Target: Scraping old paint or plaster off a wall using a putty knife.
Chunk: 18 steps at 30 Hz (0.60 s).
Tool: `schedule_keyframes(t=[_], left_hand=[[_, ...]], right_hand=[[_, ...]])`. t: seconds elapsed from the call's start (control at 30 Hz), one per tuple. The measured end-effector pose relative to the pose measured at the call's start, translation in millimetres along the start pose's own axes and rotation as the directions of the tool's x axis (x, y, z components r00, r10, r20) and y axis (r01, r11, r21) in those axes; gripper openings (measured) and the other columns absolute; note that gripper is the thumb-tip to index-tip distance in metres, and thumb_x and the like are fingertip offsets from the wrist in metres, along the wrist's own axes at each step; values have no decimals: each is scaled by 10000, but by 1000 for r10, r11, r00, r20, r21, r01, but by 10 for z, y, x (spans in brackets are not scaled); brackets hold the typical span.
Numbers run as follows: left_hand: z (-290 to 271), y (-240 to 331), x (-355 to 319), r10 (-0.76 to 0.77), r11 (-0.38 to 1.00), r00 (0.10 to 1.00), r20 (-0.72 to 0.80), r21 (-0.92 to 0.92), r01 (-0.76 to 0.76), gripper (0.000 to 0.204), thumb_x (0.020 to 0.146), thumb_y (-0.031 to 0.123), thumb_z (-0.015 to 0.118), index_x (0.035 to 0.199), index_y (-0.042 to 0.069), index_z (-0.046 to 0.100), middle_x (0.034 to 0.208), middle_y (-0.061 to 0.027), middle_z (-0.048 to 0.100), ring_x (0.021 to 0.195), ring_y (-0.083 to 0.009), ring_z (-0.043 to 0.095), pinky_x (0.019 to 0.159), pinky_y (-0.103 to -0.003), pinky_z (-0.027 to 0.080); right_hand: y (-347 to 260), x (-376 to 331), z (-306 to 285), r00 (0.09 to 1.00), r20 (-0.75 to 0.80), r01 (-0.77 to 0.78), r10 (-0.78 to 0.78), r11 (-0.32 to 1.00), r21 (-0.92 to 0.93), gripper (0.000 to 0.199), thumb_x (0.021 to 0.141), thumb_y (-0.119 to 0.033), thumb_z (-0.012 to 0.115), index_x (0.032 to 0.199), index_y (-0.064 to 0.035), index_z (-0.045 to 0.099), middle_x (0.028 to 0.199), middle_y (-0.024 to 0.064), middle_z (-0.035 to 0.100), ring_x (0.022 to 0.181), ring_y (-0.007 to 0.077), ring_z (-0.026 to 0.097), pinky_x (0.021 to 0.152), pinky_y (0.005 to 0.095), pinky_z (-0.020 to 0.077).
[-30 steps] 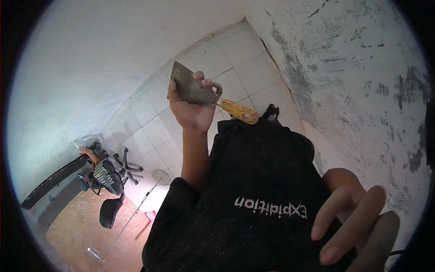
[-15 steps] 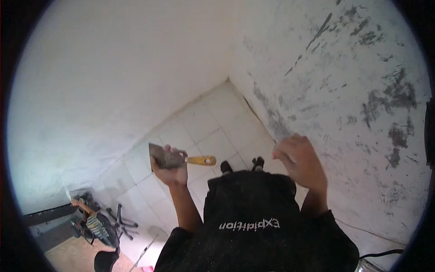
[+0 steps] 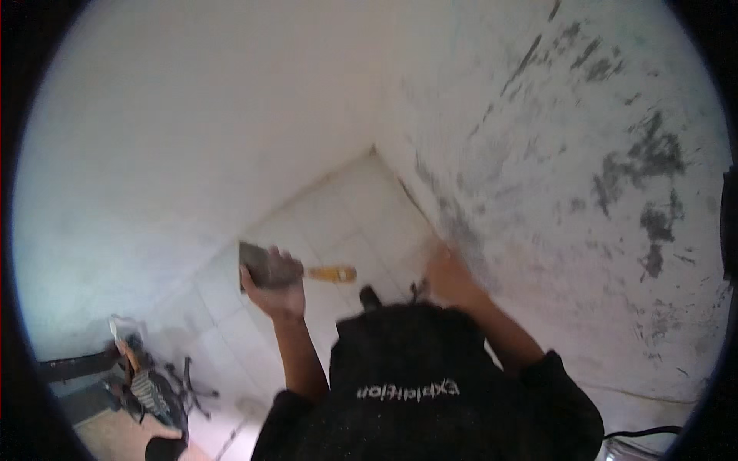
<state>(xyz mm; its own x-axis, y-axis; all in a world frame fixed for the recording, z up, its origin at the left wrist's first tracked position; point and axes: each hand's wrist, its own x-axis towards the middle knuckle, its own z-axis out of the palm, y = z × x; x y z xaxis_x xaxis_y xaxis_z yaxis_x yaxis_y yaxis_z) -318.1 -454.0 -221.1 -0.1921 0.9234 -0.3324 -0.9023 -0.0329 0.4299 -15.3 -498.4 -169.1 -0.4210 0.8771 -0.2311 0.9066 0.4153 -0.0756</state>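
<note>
My left hand (image 3: 278,300) is closed round the wide, greyish blade of a putty knife (image 3: 330,274), palm up with the thumb along one side. The knife's yellow handle sticks out to the right, past my fingers, over the tiled floor. Motion smears my right hand (image 3: 452,275), whose fingers cannot be made out. It hangs in front of my body on the right, near the foot of the patchy wall, and nothing shows clearly in it.
A plain pale wall (image 3: 177,131) rises on the left; a white wall with grey patches (image 3: 530,177) meets it at a corner. Light tiles (image 3: 323,211) cover the floor. At lower left are another person (image 3: 150,392) and a wheeled chair base (image 3: 187,384). A black cable (image 3: 646,432) runs at lower right.
My right hand has swung left, toward the middle of my body, and is now blurred. The whole view has shifted slightly; my left hand keeps its hold on the putty knife.
</note>
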Motion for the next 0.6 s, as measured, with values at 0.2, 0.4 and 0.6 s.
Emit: schedule_keyframes(t=[0.2,0.4,0.6], left_hand=[[-397,95,-160,-5,1000,999,40,-21,6,411,957,437,469,1130,89,602,1041,-110,622,923,-270,590,888,-447,433],[-475,30,-266,1,1000,997,-82,-23,-3,415,966,434,451,1149,73,545,1065,-117,599,944,-261,579,870,-442,450],[-326,-131,-219,68,998,964,-259,33,-62,467,979,502,457,1189,91,532,1054,-146,611,926,-304,597,834,-477,481]], right_hand=[[-17,-384,-212,978,-202,183,-55,694,697,656,874,-327,703,1455,-131,468,1465,205,442,1363,391,375,1112,558,289],[-220,-78,284,986,165,-63,37,986,155,817,826,-412,746,1490,-83,402,1500,224,388,1426,422,296,1172,541,229],[-250,-127,-23,954,-70,218,-292,513,831,751,815,-313,763,1441,-38,454,1459,246,422,1413,406,327,1170,501,243]])
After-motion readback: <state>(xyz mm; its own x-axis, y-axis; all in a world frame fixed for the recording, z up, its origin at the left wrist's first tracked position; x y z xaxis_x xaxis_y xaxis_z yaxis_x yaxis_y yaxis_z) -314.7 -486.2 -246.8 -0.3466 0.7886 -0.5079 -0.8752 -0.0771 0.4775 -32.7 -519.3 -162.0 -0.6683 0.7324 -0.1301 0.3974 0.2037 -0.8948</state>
